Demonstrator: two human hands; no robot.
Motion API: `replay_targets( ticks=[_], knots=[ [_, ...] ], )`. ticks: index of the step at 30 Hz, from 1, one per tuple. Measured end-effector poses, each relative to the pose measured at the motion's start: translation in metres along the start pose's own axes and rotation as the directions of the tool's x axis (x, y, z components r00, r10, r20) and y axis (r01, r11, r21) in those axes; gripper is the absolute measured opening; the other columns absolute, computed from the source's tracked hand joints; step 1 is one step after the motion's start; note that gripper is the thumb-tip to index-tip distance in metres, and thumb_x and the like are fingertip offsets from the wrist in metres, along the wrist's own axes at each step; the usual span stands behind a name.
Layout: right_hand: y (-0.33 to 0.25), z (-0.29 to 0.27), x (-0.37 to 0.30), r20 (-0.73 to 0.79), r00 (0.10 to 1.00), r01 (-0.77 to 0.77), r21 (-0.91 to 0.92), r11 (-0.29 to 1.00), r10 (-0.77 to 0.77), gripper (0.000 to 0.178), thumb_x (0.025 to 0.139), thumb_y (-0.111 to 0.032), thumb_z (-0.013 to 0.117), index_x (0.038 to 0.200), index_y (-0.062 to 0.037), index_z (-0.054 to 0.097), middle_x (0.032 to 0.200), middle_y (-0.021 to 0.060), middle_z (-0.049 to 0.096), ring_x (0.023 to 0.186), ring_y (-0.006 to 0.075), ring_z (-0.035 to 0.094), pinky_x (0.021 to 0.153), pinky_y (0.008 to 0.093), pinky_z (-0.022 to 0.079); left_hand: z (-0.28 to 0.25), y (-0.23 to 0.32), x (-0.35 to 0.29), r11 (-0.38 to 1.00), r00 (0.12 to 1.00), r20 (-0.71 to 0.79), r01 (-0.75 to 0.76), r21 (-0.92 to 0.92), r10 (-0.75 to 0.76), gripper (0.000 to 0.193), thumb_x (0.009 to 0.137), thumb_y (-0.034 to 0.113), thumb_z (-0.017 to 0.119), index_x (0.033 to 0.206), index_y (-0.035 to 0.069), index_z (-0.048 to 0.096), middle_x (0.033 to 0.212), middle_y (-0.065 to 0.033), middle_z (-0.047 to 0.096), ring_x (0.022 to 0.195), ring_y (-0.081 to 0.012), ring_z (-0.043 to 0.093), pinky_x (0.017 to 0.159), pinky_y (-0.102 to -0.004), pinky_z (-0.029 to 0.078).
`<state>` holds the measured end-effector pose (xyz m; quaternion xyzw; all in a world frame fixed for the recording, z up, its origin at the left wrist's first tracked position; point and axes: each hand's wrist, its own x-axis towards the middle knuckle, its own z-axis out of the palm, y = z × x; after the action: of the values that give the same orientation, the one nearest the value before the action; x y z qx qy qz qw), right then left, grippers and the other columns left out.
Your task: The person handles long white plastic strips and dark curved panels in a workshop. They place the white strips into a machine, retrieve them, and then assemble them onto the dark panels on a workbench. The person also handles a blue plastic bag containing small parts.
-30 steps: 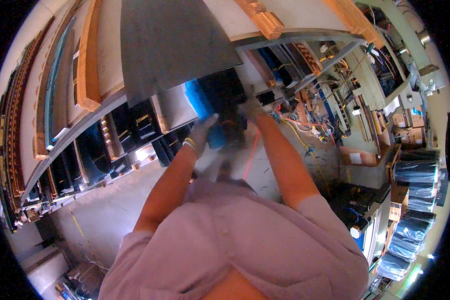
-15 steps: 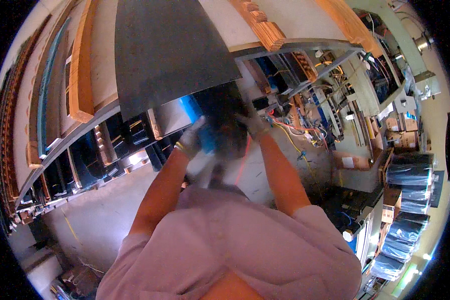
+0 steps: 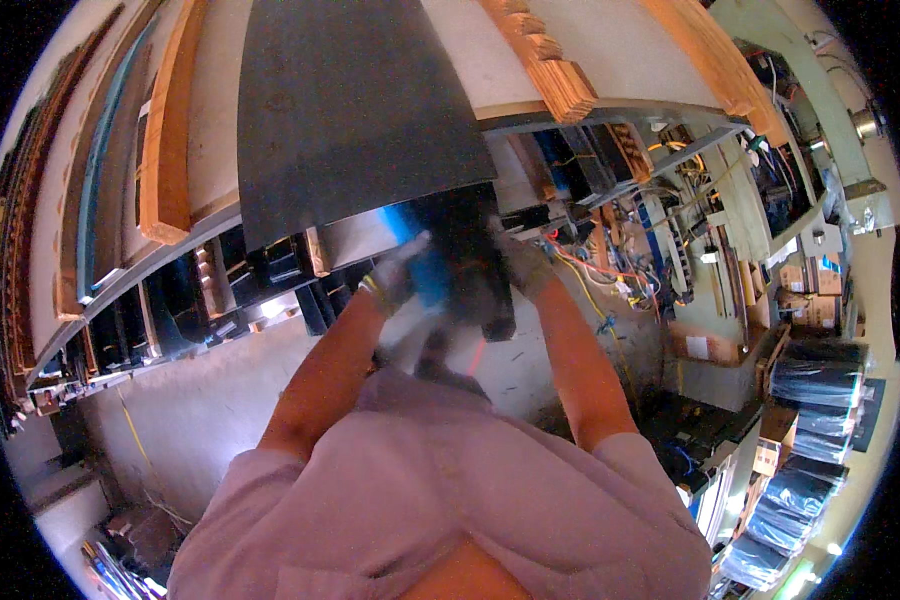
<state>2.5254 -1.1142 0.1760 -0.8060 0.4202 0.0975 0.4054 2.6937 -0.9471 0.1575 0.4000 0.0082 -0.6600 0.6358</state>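
Between my hands is a dark, blurred bundle (image 3: 465, 250) with a bright blue strip (image 3: 428, 270) along its left side; its exact kind I cannot make out. My left hand (image 3: 395, 280), in a pale glove, closes on the blue side. On the opposite side my right hand (image 3: 526, 264), also gloved, grips the dark edge, its fingers partly hidden. Just beyond, a large flat black sheet (image 3: 355, 120) lies on the table and overhangs its near edge. The bundle's far end meets the sheet's near edge in view; whether they touch I cannot tell.
Wooden blocks (image 3: 168, 140) and a notched wooden bar (image 3: 560, 85) lie on the pale table top (image 3: 460, 50). Dark lengths of material fill the shelf below. Loose cables (image 3: 610, 275) trail at the right, near cardboard boxes (image 3: 815, 295) and plastic-wrapped black stacks (image 3: 815, 390).
The bundle and both hands have shifted slightly right and toward me in the picture. The whole scene has also moved a little as my head turned. Both hands keep their grip.
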Motion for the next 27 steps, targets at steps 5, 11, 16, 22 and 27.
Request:
replay_targets(
  ticks=[5,11,16,22,27],
  knots=[
    [-0.057,-0.018,-0.026,0.15,0.966,-0.255,0.461,0.85,0.209,0.092,0.079,-0.069,0.054,0.135,0.0041,0.042,0.129,0.0191,0.054,0.119,0.0306,0.05,0.103,0.0369,0.036,0.002,-0.009,0.024,0.999,0.999,-0.011,-0.047,-0.027,0.047,0.049,0.083,0.044,0.068,0.115,0.008,0.056,0.108,-0.0102,0.061,0.097,-0.0245,0.06,0.084,-0.041,0.05],
    [-0.035,0.0,0.0,0.247,0.941,-0.336,0.594,0.731,0.231,0.09,0.076,-0.067,0.062,0.123,0.0083,0.053,0.123,0.0162,0.057,0.11,0.0278,0.054,0.097,0.0368,0.042,0.009,-0.016,0.028,0.993,0.996,-0.003,-0.089,0.08,0.089,0.054,0.082,0.045,0.068,0.116,0.005,0.054,0.112,-0.0137,0.059,0.1,-0.0273,0.059,0.087,-0.0421,0.049],
    [-0.02,0.014,-0.014,0.073,0.994,-0.109,0.655,0.748,0.081,0.071,0.078,-0.052,0.07,0.118,0.006,0.057,0.11,0.0153,0.062,0.099,0.0242,0.059,0.087,0.0388,0.048,0.038,-0.01,-0.017,0.987,0.996,0.085,0.049,-0.153,-0.037,0.045,0.084,0.043,0.067,0.113,0.011,0.054,0.102,-0.01,0.063,0.095,-0.0265,0.062,0.088,-0.044,0.05],
    [-0.026,0.059,-0.048,0.121,0.983,-0.178,0.788,0.59,0.136,0.057,0.079,-0.037,0.073,0.118,0.0014,0.059,0.103,0.0119,0.066,0.091,0.0206,0.062,0.08,0.0343,0.051,-0.018,-0.036,-0.023,0.982,0.981,0.19,0.081,-0.171,-0.048,0.053,0.084,0.045,0.066,0.121,0.009,0.053,0.107,-0.0121,0.063,0.096,-0.029,0.061,0.089,-0.045,0.049],
    [-0.039,0.122,-0.093,-0.144,0.987,0.078,0.821,0.565,0.073,0.055,0.079,-0.035,0.073,0.118,0.0011,0.059,0.103,0.0122,0.066,0.089,0.02,0.063,0.079,0.0321,0.051,-0.052,-0.049,-0.073,0.99,0.97,0.24,0.069,-0.122,-0.038,0.051,0.087,0.044,0.062,0.122,0.009,0.052,0.108,-0.0115,0.063,0.097,-0.0287,0.06,0.09,-0.0421,0.049]
  ],
)
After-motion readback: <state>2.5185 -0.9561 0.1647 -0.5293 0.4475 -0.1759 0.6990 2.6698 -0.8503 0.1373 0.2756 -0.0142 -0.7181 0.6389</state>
